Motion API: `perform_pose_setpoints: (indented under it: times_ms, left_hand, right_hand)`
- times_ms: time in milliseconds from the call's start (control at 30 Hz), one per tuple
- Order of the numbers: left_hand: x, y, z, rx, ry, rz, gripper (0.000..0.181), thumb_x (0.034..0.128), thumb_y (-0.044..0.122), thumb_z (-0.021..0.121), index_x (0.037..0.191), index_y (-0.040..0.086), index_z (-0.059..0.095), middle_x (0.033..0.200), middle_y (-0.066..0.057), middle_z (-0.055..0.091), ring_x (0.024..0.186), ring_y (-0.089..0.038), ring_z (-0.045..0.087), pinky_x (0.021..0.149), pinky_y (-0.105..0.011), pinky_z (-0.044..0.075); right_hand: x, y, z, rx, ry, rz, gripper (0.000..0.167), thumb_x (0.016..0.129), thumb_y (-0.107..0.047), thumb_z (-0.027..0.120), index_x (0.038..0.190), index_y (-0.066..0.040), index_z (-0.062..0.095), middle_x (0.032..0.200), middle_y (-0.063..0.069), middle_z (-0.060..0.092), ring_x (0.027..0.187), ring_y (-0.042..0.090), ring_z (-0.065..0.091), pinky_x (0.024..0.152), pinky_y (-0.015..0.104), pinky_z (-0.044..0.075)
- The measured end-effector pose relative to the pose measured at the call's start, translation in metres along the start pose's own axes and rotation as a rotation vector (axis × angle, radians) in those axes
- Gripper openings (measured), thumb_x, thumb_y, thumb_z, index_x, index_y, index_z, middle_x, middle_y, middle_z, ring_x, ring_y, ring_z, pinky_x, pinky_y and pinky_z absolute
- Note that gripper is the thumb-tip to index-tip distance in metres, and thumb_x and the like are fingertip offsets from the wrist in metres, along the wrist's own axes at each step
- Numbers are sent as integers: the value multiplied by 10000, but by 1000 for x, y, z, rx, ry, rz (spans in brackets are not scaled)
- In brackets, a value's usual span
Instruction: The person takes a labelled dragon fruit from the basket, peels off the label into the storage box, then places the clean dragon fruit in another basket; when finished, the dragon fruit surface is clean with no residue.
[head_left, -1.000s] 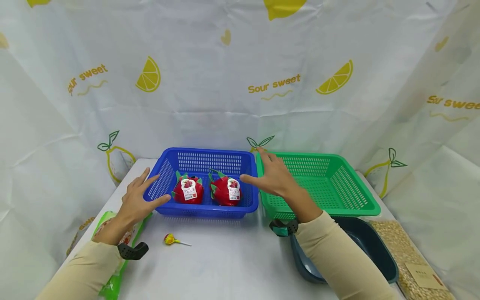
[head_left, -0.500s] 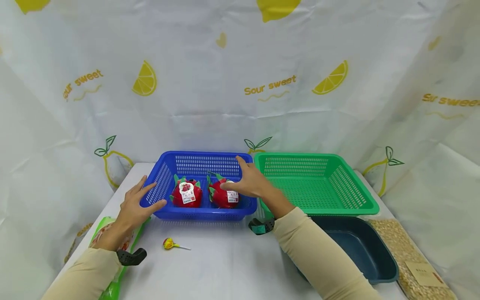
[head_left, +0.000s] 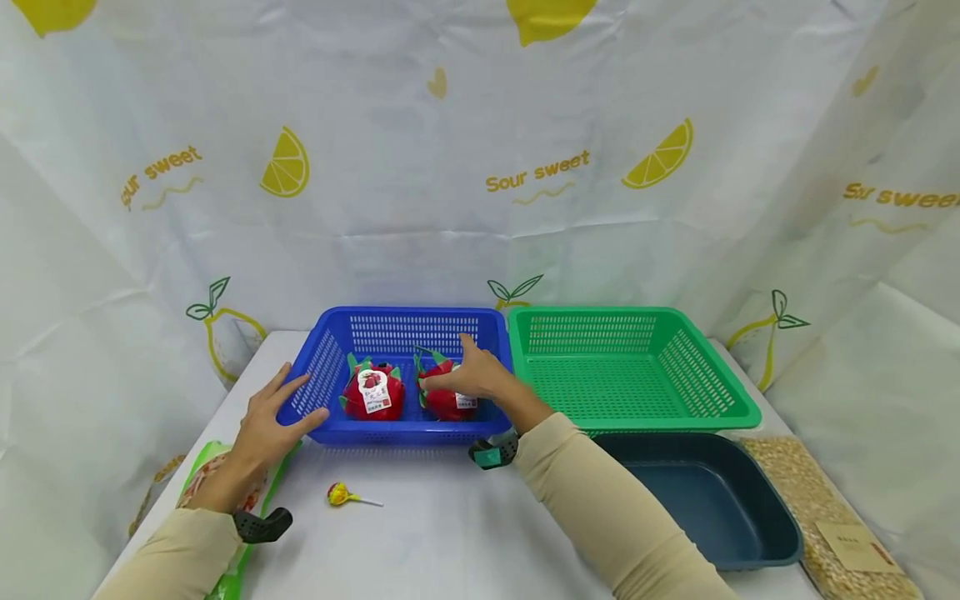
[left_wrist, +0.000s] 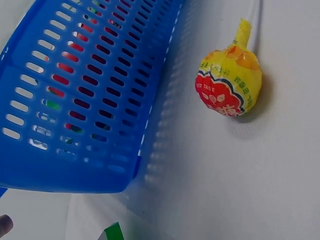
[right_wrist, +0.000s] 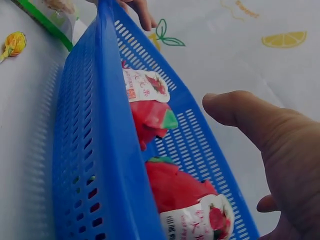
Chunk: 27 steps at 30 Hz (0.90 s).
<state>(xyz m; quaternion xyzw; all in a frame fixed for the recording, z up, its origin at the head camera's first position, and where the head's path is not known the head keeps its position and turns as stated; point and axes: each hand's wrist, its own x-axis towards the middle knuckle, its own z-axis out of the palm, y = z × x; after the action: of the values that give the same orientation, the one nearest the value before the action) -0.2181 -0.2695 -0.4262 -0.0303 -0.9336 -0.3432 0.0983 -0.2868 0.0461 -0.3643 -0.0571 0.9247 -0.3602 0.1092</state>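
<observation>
A blue basket [head_left: 408, 430] holds two red dragon fruits with green tips and white labels. My right hand [head_left: 480, 373] is over the right dragon fruit [head_left: 442, 406], partly hiding it, with thumb and fingers spread. In the right wrist view the thumb [right_wrist: 240, 107] is apart from the fruit. The left dragon fruit [head_left: 374, 398] lies uncovered. At the basket's left side is my left hand [head_left: 264, 427], fingers spread and holding nothing; whether it touches the rim I cannot tell. A yellow and red lollipop [head_left: 340, 494] lies in front of the basket.
Right of the blue basket stands a green basket [head_left: 630, 392]. Nearer is a dark blue basin [head_left: 705, 492], partly behind the right sleeve. A pack of grain-like pieces [head_left: 795, 483] lies far right. A green-edged bag [head_left: 206, 454] lies under the left arm.
My right hand has moved left, from between the two baskets to over the right dragon fruit. The left hand has hardly moved. The view has shifted slightly.
</observation>
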Motion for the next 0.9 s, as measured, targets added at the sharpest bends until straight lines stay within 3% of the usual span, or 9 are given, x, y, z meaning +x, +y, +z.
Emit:
perform_pose_setpoints:
  times_ms: [200,433,600,900]
  left_hand:
    - [-1,-4,2,-8,-7,-10,827,868,526,634,1490,61,349,1592,-152,86,1375,-512,83,958,-771,142]
    - [0,-6,4,-25,-15,-9,821,864,504,656,1481,48,364,1593,-143,94,1379,-497,94,980,-750,151]
    - [0,-5,5,-15,-17,-25,818,860,483,668,1487,58,358,1595,-139,80,1378,-498,93,976,-746,176]
    - [-2,-5,5,18,-20,-47,867,849,498,673,1494,35,325,1586,-171,79,1377,-508,98,988,-730,182]
  right_hand:
    - [9,7,11,128,-3,88,1129,714,-462,817,1546,-113,138,1513,177,313,1351,390,315,1019,577,335]
    - [17,13,19,150,-24,161,1090,715,-426,823,1528,-93,178,1404,199,418,1278,390,392,979,554,398]
    - [19,19,23,163,-25,163,1034,712,-365,841,1499,-74,236,1281,195,499,1183,372,471,950,524,437]
    - [20,21,33,203,72,151,873,681,-275,887,1366,-51,395,1144,160,554,1077,335,524,857,467,508]
